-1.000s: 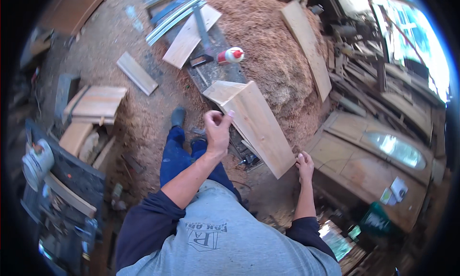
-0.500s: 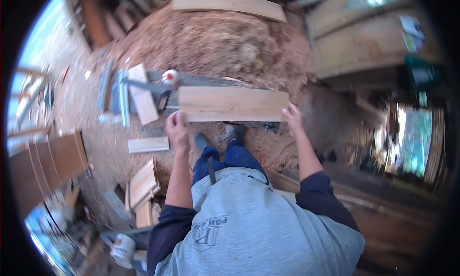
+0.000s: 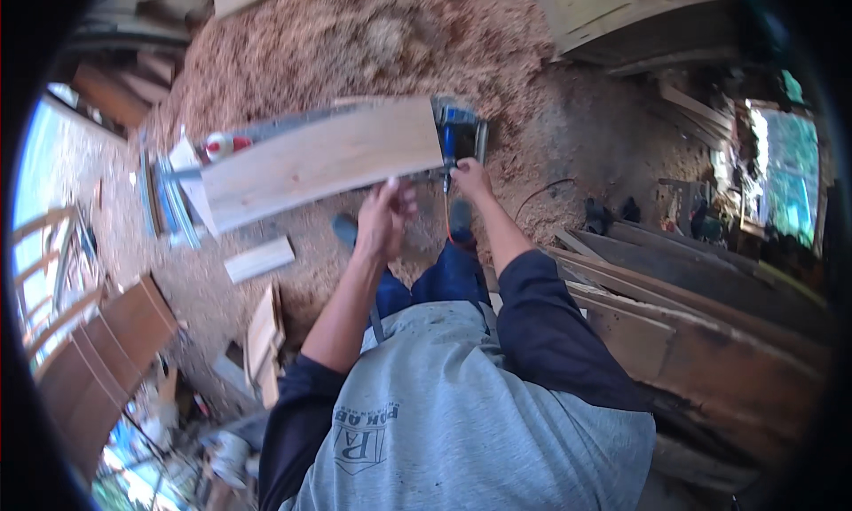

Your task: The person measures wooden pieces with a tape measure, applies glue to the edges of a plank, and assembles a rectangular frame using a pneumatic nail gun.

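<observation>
A long pale wooden plank (image 3: pixel 319 160) lies across a metal machine bed, its left end near a red and white object (image 3: pixel 222 144). My left hand (image 3: pixel 386 216) grips the plank's near edge, right of its middle. My right hand (image 3: pixel 470 178) is at the plank's right near corner, fingers against a blue machine part (image 3: pixel 457 134) with an orange cord below it. Whether that hand holds the plank or the machine is unclear. My legs in blue trousers stand just below the plank.
A large sawdust heap (image 3: pixel 355 40) fills the ground behind the machine. Dark long planks (image 3: pixel 701 280) are stacked at the right. A short offcut (image 3: pixel 257 260) and small boards (image 3: pixel 262 333) lie at the left, beside blue metal rails (image 3: pixel 164 205) and brown wooden panels (image 3: pixel 106 351).
The plank has been carried leftwards and laid flatter over the machine bed. My right hand has moved off the plank's end to its corner by the blue part. The view has turned.
</observation>
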Tool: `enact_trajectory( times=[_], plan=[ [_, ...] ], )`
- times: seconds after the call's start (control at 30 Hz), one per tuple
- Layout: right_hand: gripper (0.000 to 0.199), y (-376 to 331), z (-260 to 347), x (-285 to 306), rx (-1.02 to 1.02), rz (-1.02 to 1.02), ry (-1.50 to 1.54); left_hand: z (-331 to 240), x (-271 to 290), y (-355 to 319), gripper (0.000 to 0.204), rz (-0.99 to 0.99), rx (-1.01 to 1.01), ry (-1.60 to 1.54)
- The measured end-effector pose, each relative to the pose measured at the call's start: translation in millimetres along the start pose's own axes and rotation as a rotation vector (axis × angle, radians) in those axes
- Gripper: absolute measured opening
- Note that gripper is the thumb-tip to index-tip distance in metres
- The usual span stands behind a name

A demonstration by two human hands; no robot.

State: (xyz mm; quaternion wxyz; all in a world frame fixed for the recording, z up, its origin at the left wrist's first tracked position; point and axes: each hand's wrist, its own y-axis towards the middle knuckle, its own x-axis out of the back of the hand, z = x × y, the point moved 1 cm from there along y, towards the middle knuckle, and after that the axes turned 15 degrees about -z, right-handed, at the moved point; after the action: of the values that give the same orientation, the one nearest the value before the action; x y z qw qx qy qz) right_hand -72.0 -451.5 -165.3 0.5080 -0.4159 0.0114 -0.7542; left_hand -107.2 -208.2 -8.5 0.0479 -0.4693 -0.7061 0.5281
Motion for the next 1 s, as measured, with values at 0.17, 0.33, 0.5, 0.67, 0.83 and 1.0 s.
enact_trajectory(
  times=[0.17,0.33,0.5,0.67,0.83,1.0],
  plan=[
    [0.034,40,-36,-24,0.355,-0.151,-0.239,26,-39,21,0.043,-0.146,-0.096,-0.107],
    [0.044,56,-32,-23,0.497,0.011,-0.212,31,-43,16,0.043,-0.237,-0.327,-0.099],
    [0.064,94,-27,-53,0.208,-0.068,-0.301,31,-52,23,0.024,-0.217,-0.245,-0.233],
    [0.075,103,-37,-82,0.203,-0.134,-0.390,28,-54,7,0.026,-0.285,-0.357,-0.228],
    [0.057,146,-66,-59,0.290,-0.196,-0.161,27,-71,4,0.027,-0.259,-0.390,-0.174],
    [0.053,81,-34,58,0.241,0.132,0.089,29,-52,-19,0.028,-0.218,-0.406,-0.217]
  ],
)
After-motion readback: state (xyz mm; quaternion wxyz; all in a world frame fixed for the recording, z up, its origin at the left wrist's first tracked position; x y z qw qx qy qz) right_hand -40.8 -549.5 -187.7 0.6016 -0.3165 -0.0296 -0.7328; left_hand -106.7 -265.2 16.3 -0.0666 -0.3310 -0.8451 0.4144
